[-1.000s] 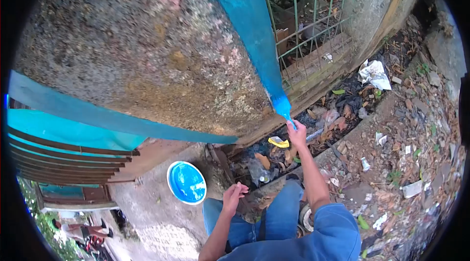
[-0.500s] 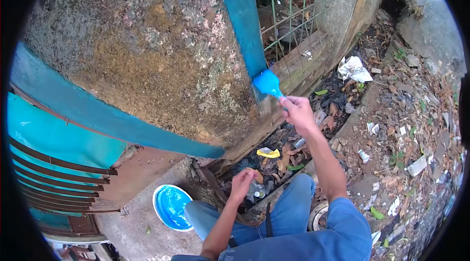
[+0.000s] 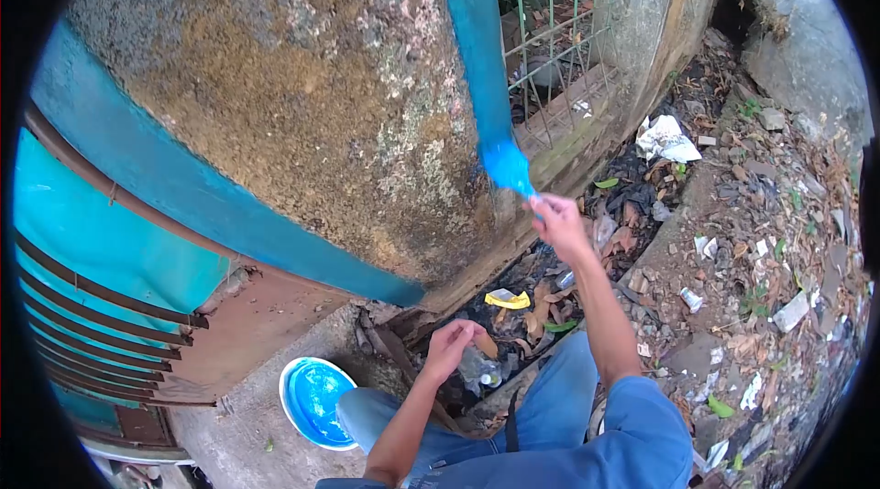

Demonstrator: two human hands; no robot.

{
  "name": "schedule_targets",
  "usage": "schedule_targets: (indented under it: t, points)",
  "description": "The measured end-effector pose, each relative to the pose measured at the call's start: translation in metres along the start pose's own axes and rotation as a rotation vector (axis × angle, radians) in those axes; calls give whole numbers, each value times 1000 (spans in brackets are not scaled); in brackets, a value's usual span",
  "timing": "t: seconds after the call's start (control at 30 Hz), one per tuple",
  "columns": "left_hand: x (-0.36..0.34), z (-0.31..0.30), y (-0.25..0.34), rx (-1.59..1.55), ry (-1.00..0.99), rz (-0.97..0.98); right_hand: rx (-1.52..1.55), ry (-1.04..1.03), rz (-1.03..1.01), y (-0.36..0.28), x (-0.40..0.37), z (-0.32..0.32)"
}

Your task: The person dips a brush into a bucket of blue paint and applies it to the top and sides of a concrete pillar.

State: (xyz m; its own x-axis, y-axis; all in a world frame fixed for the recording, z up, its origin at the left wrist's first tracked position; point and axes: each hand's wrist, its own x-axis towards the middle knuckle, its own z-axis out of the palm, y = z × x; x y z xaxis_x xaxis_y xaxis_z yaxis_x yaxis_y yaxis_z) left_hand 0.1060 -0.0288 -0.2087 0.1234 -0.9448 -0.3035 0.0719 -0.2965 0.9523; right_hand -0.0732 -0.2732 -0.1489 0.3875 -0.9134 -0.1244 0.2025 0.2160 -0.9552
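Note:
My right hand (image 3: 558, 221) is closed on the handle of a paintbrush (image 3: 507, 165) covered in bright blue paint. The brush head lies against the lower end of the blue upright strip (image 3: 472, 40) at the edge of the rough stone wall (image 3: 312, 95). My left hand (image 3: 451, 347) hangs over my knees with its fingers curled together; whether it holds anything is too small to tell. To the left of my knee is a white-rimmed tub of blue paint (image 3: 316, 404).
A second blue band (image 3: 229, 205) runs along the wall's left edge. Green bars (image 3: 548, 31) stand behind the wall. Dark slats (image 3: 101, 292) are at left. Leaves, a yellow wrapper (image 3: 507, 298) and white crumpled litter (image 3: 667, 139) lie on the ground.
The view has shifted slightly. My right hand has moved a little down with the brush, which stays on the strip's lower end. My left hand keeps nearly the same pose.

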Motion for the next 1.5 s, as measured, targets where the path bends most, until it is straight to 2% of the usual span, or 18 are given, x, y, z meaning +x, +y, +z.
schedule_targets:
  t: [0.07,0.1,0.17,0.27,0.33,0.47,0.53,0.6,0.73,0.77,0.83,0.93,1.1,1.23,1.37,1.5]
  points:
    - [4,-4,0,19,-31,-1,-56,61,151,45,-6,-12]
    - [8,-7,-4,19,-40,1,-58,70,147,71,-6,-22]
    - [14,-12,-10,53,-71,30,-45,135,273,116,-3,-43]
    - [17,-16,-12,42,-90,16,-181,231,348,134,-2,-53]
    - [18,-19,-16,29,-119,25,-164,238,365,109,1,-46]
    - [19,-9,-1,-7,-188,78,-94,117,154,26,11,-17]
    - [24,-2,21,0,-215,142,-52,110,55,-34,0,2]
    - [32,5,44,-19,-297,333,-64,61,-89,-92,-13,12]
    - [46,15,66,-29,-343,422,2,61,-333,-173,-18,27]
    - [48,12,66,-94,-373,431,28,46,-336,-185,-14,27]
    - [45,12,65,-108,-375,422,53,31,-340,-188,-10,28]
    - [36,7,55,-113,-372,382,-47,29,-259,-153,9,26]
    - [22,-10,38,-53,-373,337,-27,103,-18,-68,4,5]
    - [9,-19,33,2,-349,304,-32,186,146,-25,-9,-12]
    - [-4,-29,38,12,-352,336,-155,295,91,-40,-4,-10]
    - [-11,-36,38,19,-348,353,-302,276,-137,-140,-15,30]
